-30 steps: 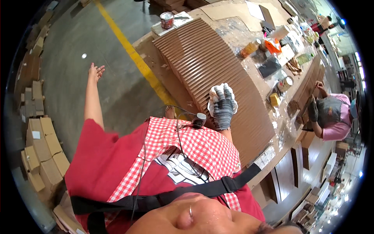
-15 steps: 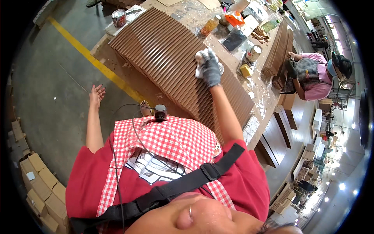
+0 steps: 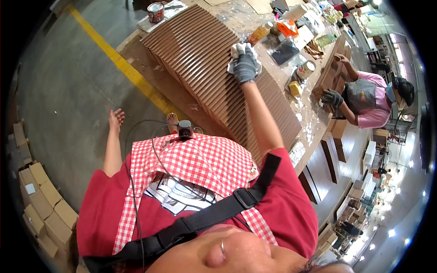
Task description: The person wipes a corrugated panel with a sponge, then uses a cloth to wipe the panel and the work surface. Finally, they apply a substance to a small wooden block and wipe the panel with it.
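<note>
A long brown ribbed wooden panel (image 3: 200, 59) lies on the workbench in front of me. My right hand (image 3: 245, 63), in a grey glove, is stretched out and presses a white cloth (image 3: 239, 51) onto the far part of the panel. My left hand (image 3: 116, 119) is bare, fingers spread, hanging at my side above the concrete floor and holding nothing.
A paint can (image 3: 155, 12) stands at the panel's far end. Bottles, a small tin (image 3: 305, 70) and a yellow sponge (image 3: 295, 88) clutter the bench. A co-worker in pink (image 3: 368, 102) works on the right. A yellow floor line (image 3: 123, 66) and stacked cardboard boxes (image 3: 43, 209) lie to my left.
My right hand has slid the cloth farther away along the ribbed panel as the arm stretched out. My left hand stays at my side.
</note>
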Tool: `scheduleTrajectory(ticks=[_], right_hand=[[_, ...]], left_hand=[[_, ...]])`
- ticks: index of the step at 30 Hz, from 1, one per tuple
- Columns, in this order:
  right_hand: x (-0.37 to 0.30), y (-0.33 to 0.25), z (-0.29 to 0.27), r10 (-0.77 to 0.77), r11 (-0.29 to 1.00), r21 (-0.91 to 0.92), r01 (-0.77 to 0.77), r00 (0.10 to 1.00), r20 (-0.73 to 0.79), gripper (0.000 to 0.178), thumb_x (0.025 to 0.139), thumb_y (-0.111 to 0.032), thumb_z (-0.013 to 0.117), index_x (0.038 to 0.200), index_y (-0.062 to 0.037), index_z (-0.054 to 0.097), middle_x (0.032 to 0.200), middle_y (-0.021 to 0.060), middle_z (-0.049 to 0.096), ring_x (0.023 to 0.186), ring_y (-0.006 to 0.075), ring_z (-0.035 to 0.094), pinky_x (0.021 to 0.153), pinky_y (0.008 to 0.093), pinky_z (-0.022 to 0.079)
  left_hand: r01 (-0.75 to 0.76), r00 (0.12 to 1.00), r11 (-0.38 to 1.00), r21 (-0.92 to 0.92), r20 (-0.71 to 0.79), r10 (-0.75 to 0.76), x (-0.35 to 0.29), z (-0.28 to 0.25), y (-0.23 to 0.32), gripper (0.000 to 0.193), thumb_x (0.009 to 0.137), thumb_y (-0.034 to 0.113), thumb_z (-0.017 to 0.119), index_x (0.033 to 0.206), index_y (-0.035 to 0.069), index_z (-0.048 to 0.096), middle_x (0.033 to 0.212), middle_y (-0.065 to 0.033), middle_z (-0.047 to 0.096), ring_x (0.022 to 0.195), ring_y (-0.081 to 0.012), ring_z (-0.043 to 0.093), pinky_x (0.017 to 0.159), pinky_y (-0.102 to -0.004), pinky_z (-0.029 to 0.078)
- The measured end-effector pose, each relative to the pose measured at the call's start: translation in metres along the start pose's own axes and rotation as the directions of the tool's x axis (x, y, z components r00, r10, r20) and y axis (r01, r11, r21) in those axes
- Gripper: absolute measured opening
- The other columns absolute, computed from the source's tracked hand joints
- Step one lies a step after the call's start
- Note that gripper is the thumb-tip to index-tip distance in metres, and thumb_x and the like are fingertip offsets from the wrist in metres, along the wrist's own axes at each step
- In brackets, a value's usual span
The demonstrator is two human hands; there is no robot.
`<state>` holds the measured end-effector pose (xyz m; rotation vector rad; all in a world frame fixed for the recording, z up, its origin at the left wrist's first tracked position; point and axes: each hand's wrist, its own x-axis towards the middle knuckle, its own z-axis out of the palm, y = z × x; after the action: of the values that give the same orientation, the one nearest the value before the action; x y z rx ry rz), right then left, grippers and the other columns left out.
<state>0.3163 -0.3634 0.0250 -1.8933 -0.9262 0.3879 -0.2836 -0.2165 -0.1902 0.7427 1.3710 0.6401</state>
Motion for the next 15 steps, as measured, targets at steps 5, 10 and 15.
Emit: scheduleTrajectory(ticks=[5, 10, 15], right_hand=[[-0.065, -0.036, 0.01, 0.143, 0.969, 0.186, -0.162, 0.983, 0.112, 0.047, 0.096, -0.02, 0.061, 0.141, -0.0129, 0.048, 0.13, 0.0147, 0.056, 0.104, 0.0226, 0.064, 0.082, 0.0275, 0.055], [-0.142, -0.074, 0.033, 0.519, 0.711, 0.326, -0.623, 0.778, 0.353, 0.048, 0.094, -0.019, 0.065, 0.139, -0.0074, 0.05, 0.111, 0.011, 0.065, 0.096, 0.015, 0.063, 0.073, 0.0237, 0.053], [-0.131, -0.091, 0.001, -0.068, 0.994, 0.11, 0.011, 0.846, 0.529, 0.03, 0.093, -0.01, 0.064, 0.123, -0.0086, 0.064, 0.113, 0.011, 0.069, 0.086, 0.017, 0.068, 0.074, 0.0295, 0.059]], left_hand=[[0.158, 0.982, 0.987, -0.02, -0.097, -0.159, -0.023, -0.026, -0.065, 0.065, 0.101, 0.06, 0.028, 0.122, 0.009, 0.063, 0.086, -0.0021, 0.07, 0.062, -0.0097, 0.06, 0.05, -0.0233, 0.041], [0.255, 0.953, 0.966, -0.052, -0.157, -0.26, -0.03, -0.053, -0.12, 0.068, 0.098, 0.066, 0.029, 0.119, 0.01, 0.063, 0.08, -0.001, 0.068, 0.056, -0.0102, 0.057, 0.048, -0.0243, 0.039], [0.371, 0.909, 0.928, -0.036, -0.193, -0.371, -0.028, -0.068, -0.151, 0.065, 0.098, 0.065, 0.028, 0.116, 0.013, 0.062, 0.074, 0.0, 0.066, 0.05, -0.0108, 0.054, 0.044, -0.0261, 0.036]])
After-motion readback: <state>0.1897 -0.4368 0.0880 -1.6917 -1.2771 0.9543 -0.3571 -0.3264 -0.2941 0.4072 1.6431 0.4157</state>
